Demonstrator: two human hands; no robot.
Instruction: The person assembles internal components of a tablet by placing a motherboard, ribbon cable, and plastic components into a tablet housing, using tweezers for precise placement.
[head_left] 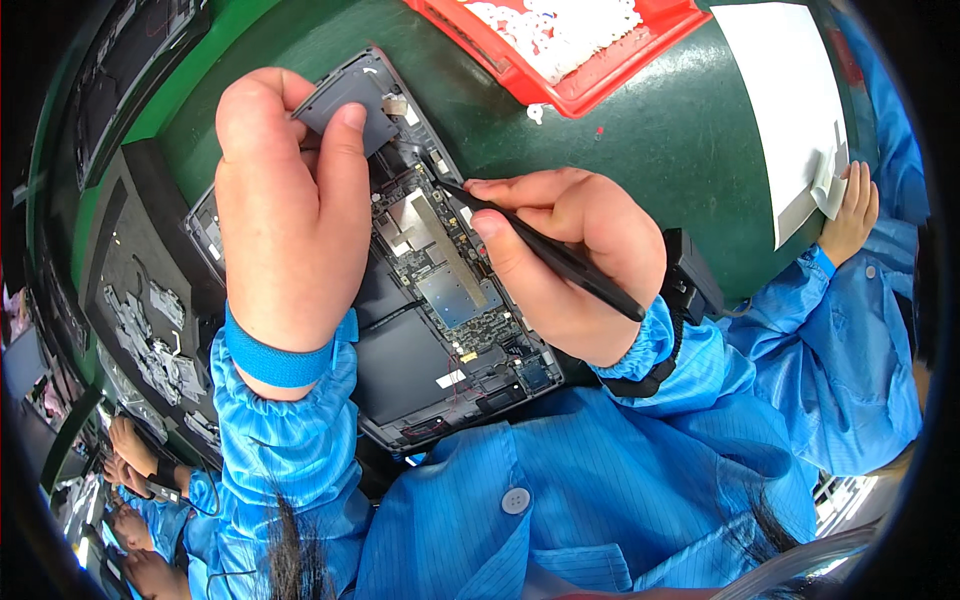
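Note:
An opened dark grey electronic device casing (390, 365) lies tilted in front of me, its long circuit board (462, 290) exposed. At its far end, my left hand (285, 220) pinches a flat dark grey plate (352, 92) between thumb and fingers. The plate covers part of the casing's corner; whether it is fixed there, I cannot tell. A pair of black tweezers (565, 258) is gripped in my right hand (610, 245). Its tip meets the upper right edge of the board, close to the plate. My left forearm hides part of the casing's left side.
A red tray (590, 98) of small white parts stands at the back, one white piece (536, 114) beside it. Left lies a black foam sheet (120, 235) with grey metal parts (160, 340). At right, another person's hand (850, 215) touches a white sheet (775, 90).

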